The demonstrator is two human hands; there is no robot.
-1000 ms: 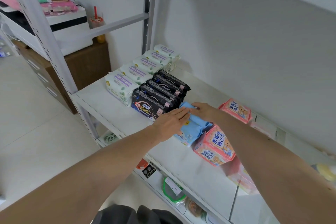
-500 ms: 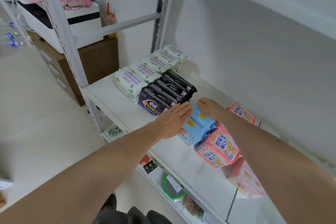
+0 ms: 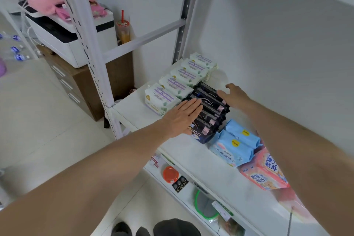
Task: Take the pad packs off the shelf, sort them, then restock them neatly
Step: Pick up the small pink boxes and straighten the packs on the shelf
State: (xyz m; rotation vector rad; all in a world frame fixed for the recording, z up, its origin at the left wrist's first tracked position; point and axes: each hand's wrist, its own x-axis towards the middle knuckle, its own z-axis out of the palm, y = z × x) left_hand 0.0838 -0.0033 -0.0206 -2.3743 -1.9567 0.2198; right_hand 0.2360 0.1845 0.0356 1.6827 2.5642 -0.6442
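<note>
Restocking looks well under way on the shelf. At the far left, a row of white packs runs neatly front to back, and just beside it on the right a row of black packs stands in line. Both hands are over that black row: the left hand lies flat, fingers straight and together, on the near packs, while the right hand has its fingers loosely spread at the far right edge of the row, gripping nothing. By the look of it, the person is squaring this row up. To the right, two blue packs sit side by side next to the black ones, and nearer the right edge the pink packs lie tilted and partly hidden behind the right forearm. Judging from this, white and black are done or nearly so; blue is started, and pink looks yet to be lined up.
</note>
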